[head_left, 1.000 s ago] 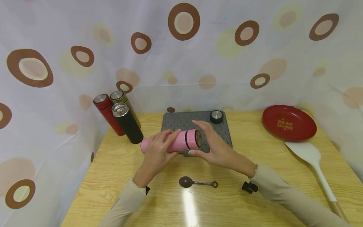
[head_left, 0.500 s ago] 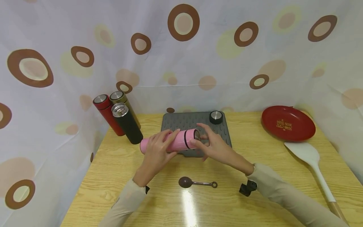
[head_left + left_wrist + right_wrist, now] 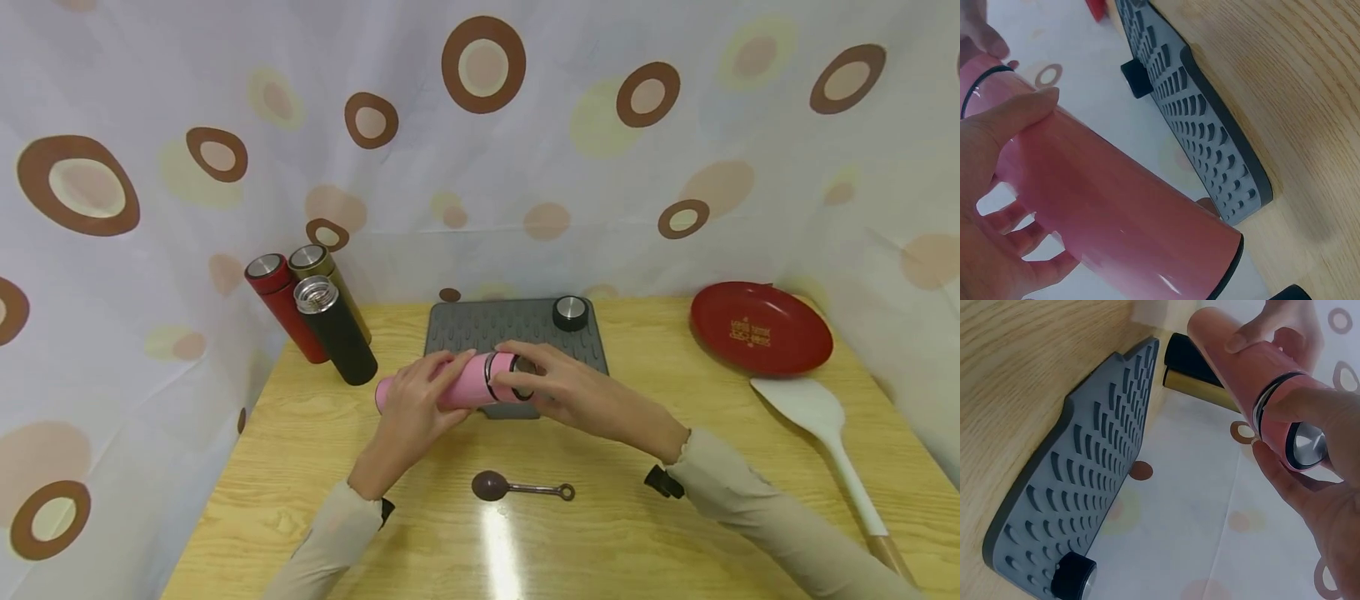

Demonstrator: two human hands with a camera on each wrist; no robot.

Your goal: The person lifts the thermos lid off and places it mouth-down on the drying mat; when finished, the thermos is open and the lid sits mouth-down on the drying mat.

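Observation:
A pink thermos lies tilted almost sideways in the air above the near edge of a grey ridged mat. My left hand holds its body, thumb on one side and fingers around the other, as the left wrist view shows. On the pink cap, with its steel-topped end, my right hand has its thumb and fingers curled. A thin silvery line shows between cap and body in the right wrist view. A black lid with a steel top rests on the mat's far right corner.
At the left stand a red thermos, a gold thermos and an uncapped black thermos. A brown spoon lies in front. To the right are a red plate and a white spatula. Patterned cloth hangs behind.
My right hand has come from beside the thermos's capped end, fingers spread, to a grip on the cap. A silvery line now shows below the cap. The left hand keeps its hold.

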